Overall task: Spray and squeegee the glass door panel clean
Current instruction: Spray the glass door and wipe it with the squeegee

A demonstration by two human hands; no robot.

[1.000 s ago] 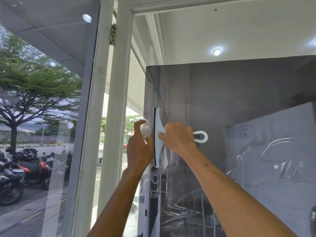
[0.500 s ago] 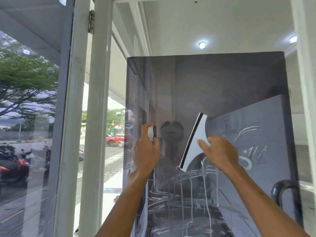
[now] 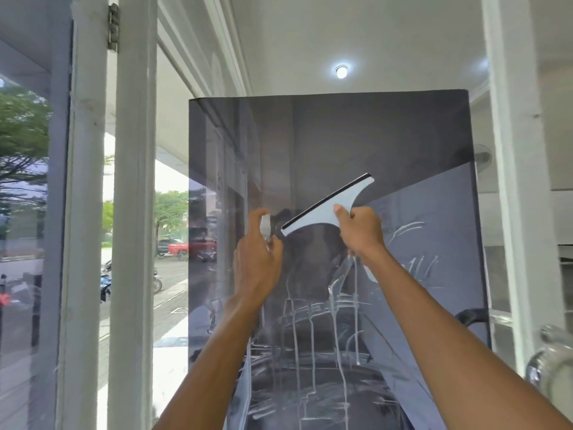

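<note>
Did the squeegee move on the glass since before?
Yes. The squeegee went right, away from the dark panel's left edge toward the middle. Its blade tipped from upright to slanted. The right hand has a grip on it.

White ceiling overhead, one round ceiling light (image 3: 341, 71) glowing. A white door frame post (image 3: 133, 212) stands left, hinge (image 3: 113, 27) high beside it. Beyond it, daylight: green trees (image 3: 21, 144), a red car (image 3: 192, 246) and parked motorbikes (image 3: 105, 283) on the street.
</note>
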